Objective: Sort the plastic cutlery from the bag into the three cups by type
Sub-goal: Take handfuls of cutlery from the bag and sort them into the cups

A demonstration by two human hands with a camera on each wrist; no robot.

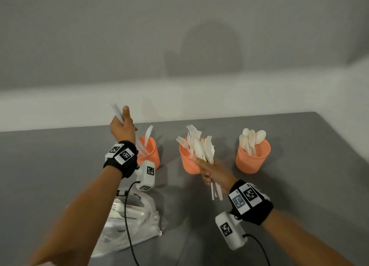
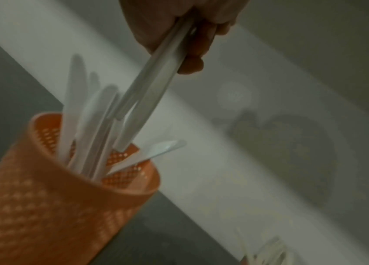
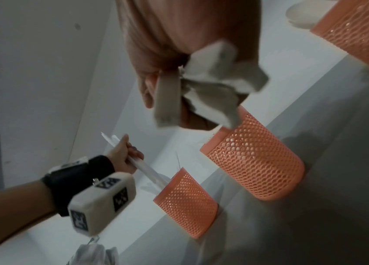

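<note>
Left hand [image 1: 122, 125] is pinching two white plastic knives [image 2: 149, 93] between thumb and curled fingers, holding them slanted with their lower ends dipping into the left cup [image 1: 150, 151], an orange mesh cup already holding several knives. Right hand [image 1: 211, 171] is gripping a mixed bundle of white cutlery [image 1: 203, 148], fingers wrapped round the handles, heads fanning up in front of the middle cup [image 1: 186, 161]. That orange cup is holding forks [image 1: 188, 137], and the right cup [image 1: 252, 156] is holding spoons [image 1: 252, 137]. All three are standing in a row on the grey table [image 1: 299, 185], against a white wall. Nearer the person, a clear plastic bag [image 1: 137, 219] is lying on the table with more white cutlery inside. Both wrist bands are carrying black-and-white square code markers; no readable writing is showing anywhere
</note>
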